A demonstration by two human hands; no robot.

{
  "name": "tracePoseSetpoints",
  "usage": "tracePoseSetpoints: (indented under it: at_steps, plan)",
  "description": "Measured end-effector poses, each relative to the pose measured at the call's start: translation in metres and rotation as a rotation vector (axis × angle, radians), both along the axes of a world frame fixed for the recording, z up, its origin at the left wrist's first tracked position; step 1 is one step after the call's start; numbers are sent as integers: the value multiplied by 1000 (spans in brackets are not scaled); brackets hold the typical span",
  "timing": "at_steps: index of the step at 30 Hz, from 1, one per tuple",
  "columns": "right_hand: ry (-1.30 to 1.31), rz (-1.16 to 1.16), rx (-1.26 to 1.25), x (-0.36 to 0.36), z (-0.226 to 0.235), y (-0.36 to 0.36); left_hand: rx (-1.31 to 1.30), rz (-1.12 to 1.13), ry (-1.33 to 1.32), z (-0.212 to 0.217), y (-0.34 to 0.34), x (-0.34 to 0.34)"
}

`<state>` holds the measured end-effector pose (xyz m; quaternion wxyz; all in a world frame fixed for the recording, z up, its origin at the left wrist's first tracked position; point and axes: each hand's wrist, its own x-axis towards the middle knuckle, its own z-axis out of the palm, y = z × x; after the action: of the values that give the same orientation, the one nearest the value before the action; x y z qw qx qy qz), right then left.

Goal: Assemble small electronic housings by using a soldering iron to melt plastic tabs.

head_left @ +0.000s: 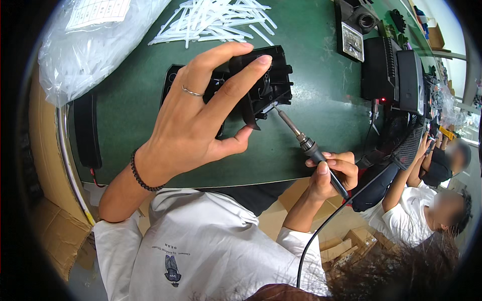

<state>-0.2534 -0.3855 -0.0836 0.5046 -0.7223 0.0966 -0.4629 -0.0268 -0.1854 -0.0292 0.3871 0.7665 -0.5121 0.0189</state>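
My left hand (pixel 201 103) is closed round a black plastic housing (pixel 275 75), its thumb and fingers spanning the part's sides. My right hand (pixel 334 175) grips a soldering iron (pixel 311 148) by its dark handle. The iron's metal tip meets the housing's lower right area, beside a small pale piece (pixel 270 107). Another flat black part (pixel 169 80) shows partly behind my left hand, which hides most of it. From the iron's end a black cable (pixel 321 228) runs down past my right forearm.
White plastic sticks (pixel 213 22) lie piled at the far side of the green table (pixel 321 75). A clear bag (pixel 85 55) fills the far left, above a long black bar (pixel 86 130). To the right stand a black box (pixel 379 67) and a small tray (pixel 350 42). Other people work beyond.
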Motion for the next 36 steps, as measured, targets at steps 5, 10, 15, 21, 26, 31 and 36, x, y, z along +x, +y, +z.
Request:
tracePoseSetpoints:
  at_steps: [5,10,15,21,26,31,36]
  plan:
    - [11,8,14,0,1,0,8,-3,-5,0,0,0]
    - [-21,15,36,-2,1,1,13,-3,-8,1,-1,-1]
    - [-16,46,-32,-8,-5,-8,10,-1,-3,1,-1,-1]
    - [33,95,-101,-9,-4,-10,16,-9,-12,1,-1,0]
    - [12,5,63,-3,1,-1,19,-5,-7,1,1,0]
    - [6,10,62,-2,1,-1,23,-9,-19,2,0,0]
    - [-6,11,48,0,2,-1,30,-5,-10,2,0,0]
